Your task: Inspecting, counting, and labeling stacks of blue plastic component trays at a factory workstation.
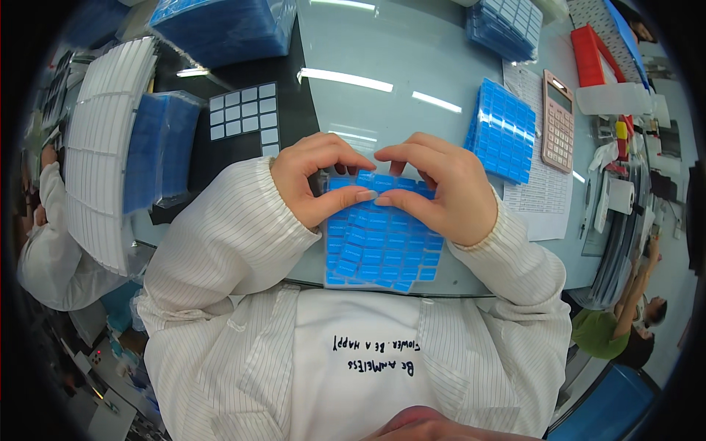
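Note:
A loose stack of blue sheets (382, 246), divided into small rectangles like sticker sheets, lies at the table's near edge in front of my chest. Its layers are fanned slightly out of line. My left hand (315, 176) is closed on the far edge of the top sheet, with the thumb on the face and the fingers curled beyond. Beside it, my right hand (452, 187) pinches the same edge, and the two thumb tips nearly meet there. Fingertips behind the edge are partly hidden.
Another blue sheet stack (501, 131) sits to the right, next to a pink calculator (557, 121) and printed paper (540, 206). At left are a white-celled panel (246, 112), a clear-wrapped blue stack (158, 147) and tall white strips (103, 154). People work at both sides.

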Available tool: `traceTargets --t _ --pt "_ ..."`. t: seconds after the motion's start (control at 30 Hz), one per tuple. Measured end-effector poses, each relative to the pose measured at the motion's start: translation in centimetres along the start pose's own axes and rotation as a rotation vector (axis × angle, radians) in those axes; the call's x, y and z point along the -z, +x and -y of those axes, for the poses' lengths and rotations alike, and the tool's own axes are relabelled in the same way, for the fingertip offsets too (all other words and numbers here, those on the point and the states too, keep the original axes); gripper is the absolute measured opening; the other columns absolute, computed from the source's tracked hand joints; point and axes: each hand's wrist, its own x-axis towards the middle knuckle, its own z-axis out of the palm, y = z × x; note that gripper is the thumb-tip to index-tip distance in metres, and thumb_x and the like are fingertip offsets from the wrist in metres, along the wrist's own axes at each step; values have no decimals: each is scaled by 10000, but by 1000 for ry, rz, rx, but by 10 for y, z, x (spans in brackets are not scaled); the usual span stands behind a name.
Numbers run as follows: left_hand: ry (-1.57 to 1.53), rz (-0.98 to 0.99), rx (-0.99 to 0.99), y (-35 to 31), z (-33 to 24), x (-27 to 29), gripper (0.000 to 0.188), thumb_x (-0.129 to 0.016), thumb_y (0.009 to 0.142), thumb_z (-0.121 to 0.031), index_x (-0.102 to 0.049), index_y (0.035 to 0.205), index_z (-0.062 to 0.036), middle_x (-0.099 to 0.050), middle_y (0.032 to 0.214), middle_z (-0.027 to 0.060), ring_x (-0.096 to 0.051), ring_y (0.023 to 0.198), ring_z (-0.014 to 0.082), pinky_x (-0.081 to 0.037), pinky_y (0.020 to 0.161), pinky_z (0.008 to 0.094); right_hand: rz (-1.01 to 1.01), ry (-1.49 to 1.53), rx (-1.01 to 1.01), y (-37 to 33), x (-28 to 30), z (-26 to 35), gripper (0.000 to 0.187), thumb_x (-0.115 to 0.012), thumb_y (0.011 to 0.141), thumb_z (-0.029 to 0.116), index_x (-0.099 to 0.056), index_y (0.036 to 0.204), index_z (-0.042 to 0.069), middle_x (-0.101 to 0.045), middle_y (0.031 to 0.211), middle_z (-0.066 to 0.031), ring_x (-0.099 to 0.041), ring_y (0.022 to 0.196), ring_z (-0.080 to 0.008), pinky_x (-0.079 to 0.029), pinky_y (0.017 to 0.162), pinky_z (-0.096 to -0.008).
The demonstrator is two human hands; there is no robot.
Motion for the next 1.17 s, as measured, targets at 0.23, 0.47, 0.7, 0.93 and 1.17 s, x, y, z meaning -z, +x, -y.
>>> traceTargets --t 0.23,0.47,0.7,0.93,1.17 --pt "-26 -47 72 -2 -6 -3 266 -743 760 -190 -659 968 -47 -620 864 88 -601 847 191 -485 794 315 96 227 -186 5 7 -8 288 -801 659 130 -678 907 49 -578 750 12 -380 538 -49 -318 484 -200" --pt "-21 -62 52 -2 -6 -4 212 -706 795 -176 -654 943 -34 -618 849 93 -601 839 195 -481 782 313 196 385 -485 2 29 -11 228 -788 701 108 -637 849 26 -548 748 40 -377 556 -2 -301 502 -177" --pt "-39 -73 48 -2 -7 -4 198 -697 799 -163 -650 934 -26 -625 863 91 -600 846 195 -479 780 316 -302 878 -507 -66 67 -45 250 -690 811 90 -582 1026 21 -548 750 41 -409 525 -2 -325 473 -169" --pt "9 -53 89 -3 -12 -3 229 -681 805 -192 -647 953 -19 -618 890 103 -592 865 202 -476 783 325 -978 1033 -571 -95 59 -69 160 -559 924 99 -565 1061 17 -559 753 11 -453 543 -48 -355 480 -185" --pt "28 -39 125 -3 -13 -4 277 -676 811 -237 -648 973 -14 -611 924 106 -589 871 221 -471 788 331 -1228 861 -544 -82 28 -64 309 -603 897 126 -493 1166 19 -567 803 -37 -531 634 -137 -435 567 -261"
